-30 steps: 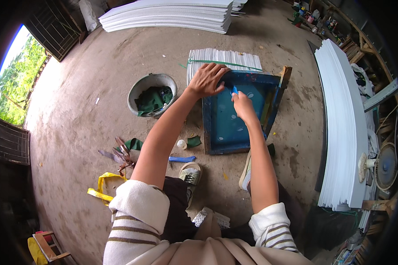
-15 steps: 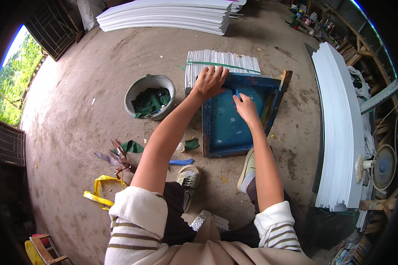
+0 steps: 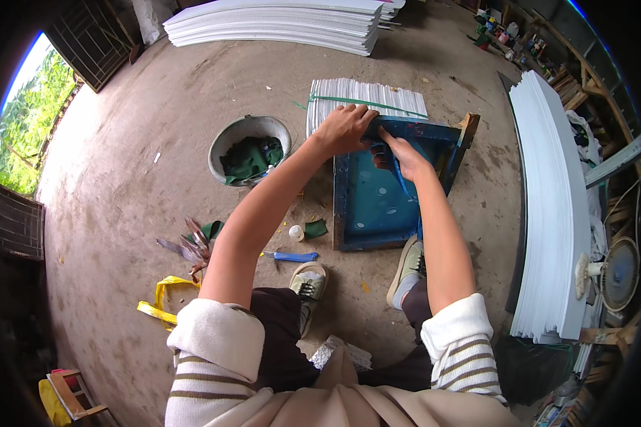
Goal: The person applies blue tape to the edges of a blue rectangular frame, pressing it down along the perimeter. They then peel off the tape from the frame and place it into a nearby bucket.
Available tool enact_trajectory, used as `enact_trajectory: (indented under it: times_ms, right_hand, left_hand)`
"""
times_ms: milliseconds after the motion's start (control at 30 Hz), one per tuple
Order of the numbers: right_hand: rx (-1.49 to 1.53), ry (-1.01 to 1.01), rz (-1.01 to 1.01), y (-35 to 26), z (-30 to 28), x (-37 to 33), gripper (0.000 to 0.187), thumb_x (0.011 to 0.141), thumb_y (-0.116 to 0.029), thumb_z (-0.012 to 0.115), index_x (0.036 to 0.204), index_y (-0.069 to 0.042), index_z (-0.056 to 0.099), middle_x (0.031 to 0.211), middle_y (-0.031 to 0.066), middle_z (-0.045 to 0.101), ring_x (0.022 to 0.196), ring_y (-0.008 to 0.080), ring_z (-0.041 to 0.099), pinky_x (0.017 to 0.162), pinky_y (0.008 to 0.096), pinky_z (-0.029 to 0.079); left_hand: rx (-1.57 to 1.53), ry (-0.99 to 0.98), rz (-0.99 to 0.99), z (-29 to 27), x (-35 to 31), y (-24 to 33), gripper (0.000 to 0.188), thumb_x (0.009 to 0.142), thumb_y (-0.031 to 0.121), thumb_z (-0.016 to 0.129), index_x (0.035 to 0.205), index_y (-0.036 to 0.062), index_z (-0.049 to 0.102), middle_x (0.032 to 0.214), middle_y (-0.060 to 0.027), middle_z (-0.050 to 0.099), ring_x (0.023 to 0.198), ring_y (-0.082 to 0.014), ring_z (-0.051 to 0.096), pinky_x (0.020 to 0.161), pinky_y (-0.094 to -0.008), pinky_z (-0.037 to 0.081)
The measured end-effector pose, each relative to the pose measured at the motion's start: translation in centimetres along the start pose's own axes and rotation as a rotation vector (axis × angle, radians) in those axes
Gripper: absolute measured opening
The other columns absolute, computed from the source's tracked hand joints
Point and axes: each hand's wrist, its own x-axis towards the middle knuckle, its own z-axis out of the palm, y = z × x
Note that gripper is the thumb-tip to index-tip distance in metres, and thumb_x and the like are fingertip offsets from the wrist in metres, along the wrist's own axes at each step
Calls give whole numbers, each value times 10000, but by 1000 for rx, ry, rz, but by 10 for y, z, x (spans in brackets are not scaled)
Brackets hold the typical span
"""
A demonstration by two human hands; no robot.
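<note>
A shallow frame [image 3: 340,206] with wooden sides and a blue, pale-spotted inner panel is propped up in front of my feet. My left hand [image 3: 345,130] is closed over its far rim near the left corner. Just right of that, inside the frame, my right hand [image 3: 400,156] is closed on a thin blue strip [image 3: 408,188], which dangles below the fingers across the panel. Whether the strip's upper end is still stuck to the frame is hidden by my fingers. Directly behind the frame stands a bundle of white sheets [image 3: 367,94] tied with green strapping.
A grey bucket [image 3: 217,153] with dark green cloth stands left of the frame. Near my left shoe [image 3: 308,288] lie a blue-handled tool [image 3: 292,257], a small white cup [image 3: 295,232] and a green scrap [image 3: 315,228]. White sheets [image 3: 552,213] and a fan [image 3: 618,274] are at right.
My right hand has drawn back slightly toward the right and turned, and a length of blue strip now hangs from it. My left hand stays on the frame's rim.
</note>
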Motion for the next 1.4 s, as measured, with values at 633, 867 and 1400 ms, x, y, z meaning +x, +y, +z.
enact_trajectory:
  times_ms: [633,867,1400]
  right_hand:
    - [-174,299,-38,17,22,50,236,986,-259,370,834,-81,403,551,-33,257,383,91,250,388,292,189]
    - [-167,380,-101,22,35,20,227,976,-239,382,829,-68,407,549,-21,268,379,91,276,381,293,197]
    - [-454,383,-105,32,39,-48,261,952,-239,393,864,-14,491,645,84,430,504,212,440,485,366,336]
  left_hand:
    - [110,336,-548,51,39,-15,426,877,307,474,554,87,643,546,-145,608,513,-327,617,552,-425,500]
    - [92,354,-511,39,31,-4,373,865,303,480,616,85,652,578,-134,624,542,-320,627,580,-430,504]
    - [151,551,-276,-10,-8,52,218,864,231,521,681,124,569,635,-32,582,631,-203,600,617,-351,465]
